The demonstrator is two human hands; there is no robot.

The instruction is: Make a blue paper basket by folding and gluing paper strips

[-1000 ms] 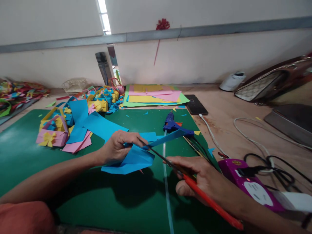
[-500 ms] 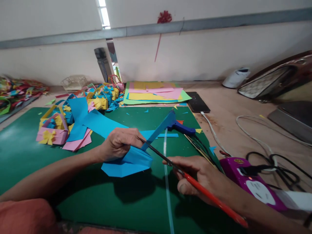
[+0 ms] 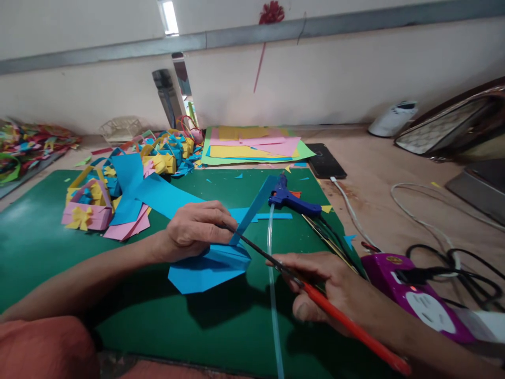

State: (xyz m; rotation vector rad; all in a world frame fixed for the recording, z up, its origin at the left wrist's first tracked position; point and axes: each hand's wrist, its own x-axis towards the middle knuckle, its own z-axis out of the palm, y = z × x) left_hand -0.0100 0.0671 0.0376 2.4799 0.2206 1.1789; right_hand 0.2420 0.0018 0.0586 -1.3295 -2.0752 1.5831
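My left hand (image 3: 200,230) is closed on a folded piece of blue paper (image 3: 211,269), held above the green mat (image 3: 134,316). A narrow blue strip (image 3: 254,210) of paper slants up from beside its fingertips. In my right hand (image 3: 321,273) is a pair of scissors with red handles (image 3: 347,320). Their dark blades reach left across the base of the strip, with the tips partly behind my left fingers. Beyond the blades lies a blue glue gun (image 3: 292,200) with a long clear glue stick (image 3: 272,295) running toward me.
Small paper baskets (image 3: 89,213) and blue paper sheets (image 3: 168,195) lie at the left. Coloured sheets (image 3: 252,150) are stacked at the back, beside a phone (image 3: 326,161). A purple power strip (image 3: 414,295) with cables stands at the right.
The view has shifted slightly. Both hands keep nearly the same pose, with the scissor blades still across the base of the blue strip.
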